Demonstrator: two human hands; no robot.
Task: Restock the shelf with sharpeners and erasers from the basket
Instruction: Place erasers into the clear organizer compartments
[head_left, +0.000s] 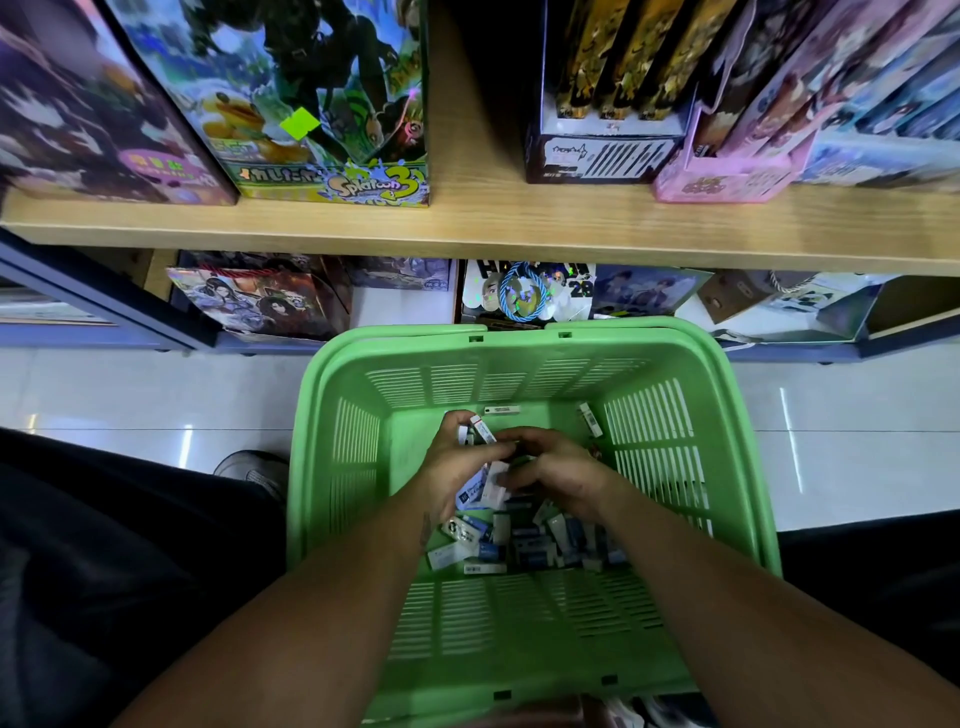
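A green plastic basket (535, 623) stands on the floor below me, with a heap of small boxed erasers and sharpeners (524, 540) on its bottom. Both hands are down inside it. My left hand (457, 462) grips several of the small packs, and some stick up above its fingers (480, 428). My right hand (556, 467) is curled beside it and pinches a white pack (496, 480) between the two hands. A wooden shelf (478, 218) runs across the view above the basket.
On the shelf stand a Splatoon 3 box (332, 130) at left and dark and pink boxes (717, 176) at right, with a bare gap between them. Bags and boxes fill the lower shelf (530, 291). My shoe (254, 467) is left of the basket on the tiled floor.
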